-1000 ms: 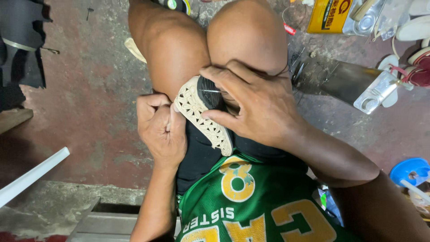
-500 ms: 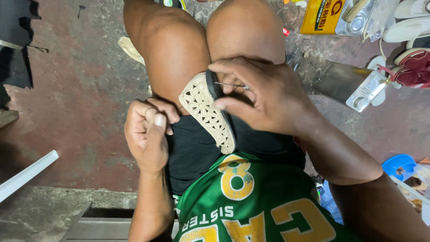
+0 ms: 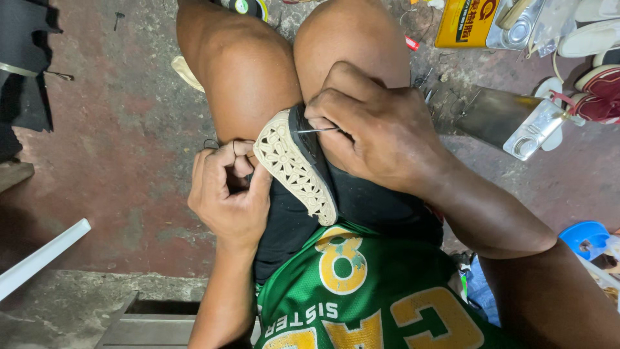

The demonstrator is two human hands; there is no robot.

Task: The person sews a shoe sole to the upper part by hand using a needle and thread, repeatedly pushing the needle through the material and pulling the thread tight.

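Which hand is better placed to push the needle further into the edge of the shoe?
Probably the right hand: it pinches the needle, whose tip meets the dark edge of the shoe. The left hand is curled beside the patterned sole, pinching a thin thread.

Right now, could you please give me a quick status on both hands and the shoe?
Right hand pinching needle at shoe edge. Left hand closed beside the sole, grip contents unclear. Shoe wedged between knees; nothing blocking.

A shoe (image 3: pixel 298 167) with a cream patterned sole and black upper sits wedged between the person's knees. The right hand (image 3: pixel 374 132) pinches a thin metal needle (image 3: pixel 318 130) against the upper, while the left hand (image 3: pixel 229 194), fist closed, presses against the sole's edge above the red concrete floor (image 3: pixel 123 129).
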